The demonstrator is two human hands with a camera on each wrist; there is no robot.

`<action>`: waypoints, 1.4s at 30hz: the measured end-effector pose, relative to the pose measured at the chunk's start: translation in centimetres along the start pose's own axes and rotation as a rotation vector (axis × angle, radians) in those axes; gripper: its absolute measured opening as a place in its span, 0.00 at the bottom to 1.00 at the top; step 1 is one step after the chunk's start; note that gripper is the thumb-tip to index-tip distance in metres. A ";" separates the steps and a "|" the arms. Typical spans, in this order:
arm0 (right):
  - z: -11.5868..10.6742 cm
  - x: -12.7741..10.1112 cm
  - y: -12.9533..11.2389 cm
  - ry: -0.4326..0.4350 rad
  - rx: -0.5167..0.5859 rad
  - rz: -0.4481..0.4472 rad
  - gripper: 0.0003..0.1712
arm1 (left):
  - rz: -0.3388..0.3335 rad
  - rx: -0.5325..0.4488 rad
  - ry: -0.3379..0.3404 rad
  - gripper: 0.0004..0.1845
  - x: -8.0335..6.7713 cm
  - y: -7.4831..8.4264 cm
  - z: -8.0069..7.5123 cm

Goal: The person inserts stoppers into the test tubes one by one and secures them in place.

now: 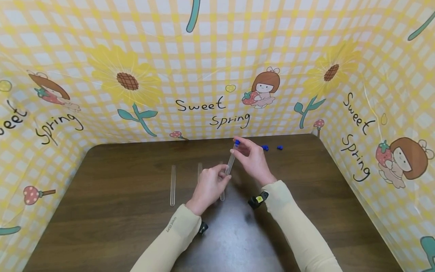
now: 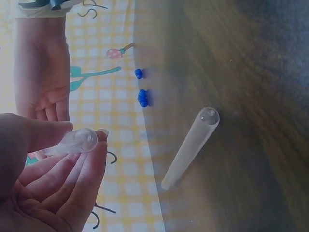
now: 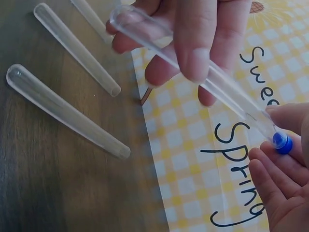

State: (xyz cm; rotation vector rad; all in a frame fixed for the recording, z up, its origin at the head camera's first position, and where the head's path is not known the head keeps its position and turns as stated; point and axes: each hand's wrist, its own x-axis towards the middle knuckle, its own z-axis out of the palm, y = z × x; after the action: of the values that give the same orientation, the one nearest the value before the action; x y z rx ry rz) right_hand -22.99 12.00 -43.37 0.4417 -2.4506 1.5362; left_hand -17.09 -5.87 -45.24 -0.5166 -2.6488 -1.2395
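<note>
one tube [image 1: 230,162] — left hand [image 1: 208,186] pinches

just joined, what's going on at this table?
A person is holding a clear tube at a slant, lower part in the left hand, while the fingers of the right hand are at the blue cap on its upper end. Can't tell if that cap is fully seated. Three other tubes lie on the table, no caps visible on them. Loose blue caps sit near the far edge, beyond the right hand.
</note>
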 end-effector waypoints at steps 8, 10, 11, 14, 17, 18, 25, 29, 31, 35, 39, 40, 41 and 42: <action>0.0 0.4 -0.3 0.002 -0.041 -0.055 0.25 | -0.019 -0.010 0.006 0.14 0.3 0.0 -0.2; 0.1 0.5 -0.4 0.008 -0.044 -0.075 0.25 | -0.021 -0.018 0.011 0.14 0.4 0.0 -0.3; 0.2 0.6 -0.5 0.013 -0.047 -0.085 0.25 | -0.020 -0.021 0.016 0.14 0.4 0.0 -0.3; 0.3 0.7 -0.7 0.024 -0.056 -0.114 0.25 | -0.022 -0.028 0.023 0.13 0.5 -0.1 -0.3; 0.4 0.7 -0.7 0.033 -0.075 -0.133 0.24 | -0.017 -0.033 0.029 0.13 0.5 -0.2 -0.2; 0.5 0.7 -0.7 0.035 -0.078 -0.137 0.24 | -0.017 -0.033 0.030 0.13 0.5 -0.3 -0.1; 0.5 0.7 -0.4 0.029 -0.038 -0.119 0.23 | -0.009 -0.037 0.055 0.13 0.4 -0.4 0.1; 0.5 0.7 -0.1 0.018 0.022 -0.085 0.23 | -0.009 -0.038 0.058 0.13 0.5 -0.5 0.3; 0.5 0.6 0.0 0.014 0.052 -0.072 0.23 | -0.015 -0.041 0.055 0.13 0.5 -0.6 0.4; 0.5 0.5 0.1 0.013 0.087 -0.063 0.22 | -0.021 -0.046 0.051 0.13 0.5 -0.5 0.5; 0.5 0.5 0.2 0.008 0.105 -0.060 0.22 | -0.028 -0.045 0.055 0.13 0.6 -0.6 0.6; 0.5 0.5 0.2 0.007 0.105 -0.058 0.22 | -0.032 -0.045 0.055 0.12 0.6 -0.6 0.7; 0.5 0.5 0.2 0.006 0.103 -0.058 0.22 | -0.035 -0.047 0.055 0.12 0.6 -0.7 0.7; 0.5 0.5 0.2 0.006 0.097 -0.061 0.22 | -0.037 -0.047 0.054 0.12 0.6 -0.7 0.7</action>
State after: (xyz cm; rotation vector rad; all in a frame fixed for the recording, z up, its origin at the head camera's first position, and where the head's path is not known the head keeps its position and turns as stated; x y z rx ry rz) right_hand -23.52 11.55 -43.59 0.5224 -2.3432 1.6335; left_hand -17.92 -5.55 -45.99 -0.4364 -2.6010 -1.3103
